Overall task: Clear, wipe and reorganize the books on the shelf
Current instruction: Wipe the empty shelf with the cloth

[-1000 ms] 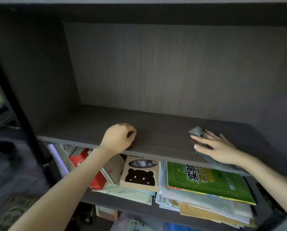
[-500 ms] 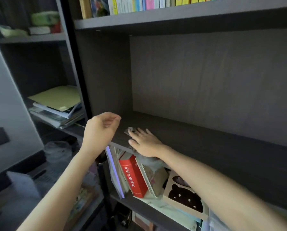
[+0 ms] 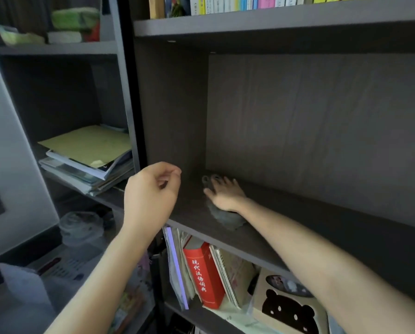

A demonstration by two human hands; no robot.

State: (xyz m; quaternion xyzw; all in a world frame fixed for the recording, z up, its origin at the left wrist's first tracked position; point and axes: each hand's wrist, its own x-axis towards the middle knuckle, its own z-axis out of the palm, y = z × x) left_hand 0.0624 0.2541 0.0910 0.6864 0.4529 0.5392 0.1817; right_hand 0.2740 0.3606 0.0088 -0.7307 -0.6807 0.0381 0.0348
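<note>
The dark wooden shelf [image 3: 285, 213] in front of me holds no books. My right hand [image 3: 224, 192] lies flat with straight fingers on a grey cloth [image 3: 225, 216], pressing it onto the board near the back left corner. My left hand [image 3: 151, 191] hovers in front of the shelf's left edge, fingers loosely curled, holding nothing. On the shelf below stand a red book [image 3: 205, 273], a spiral notebook [image 3: 235, 273] and a box with a black bear [image 3: 288, 307].
A row of upright books [image 3: 249, 3] fills the shelf above. In the left bay lies a stack of books and papers [image 3: 88, 157] under a green sheet. A clear plastic bag [image 3: 81, 227] and more papers sit low at the left.
My right hand has slid the cloth from the shelf's right front to its left end and then deeper toward the back corner. My left hand lifted off the front edge. My view swung left.
</note>
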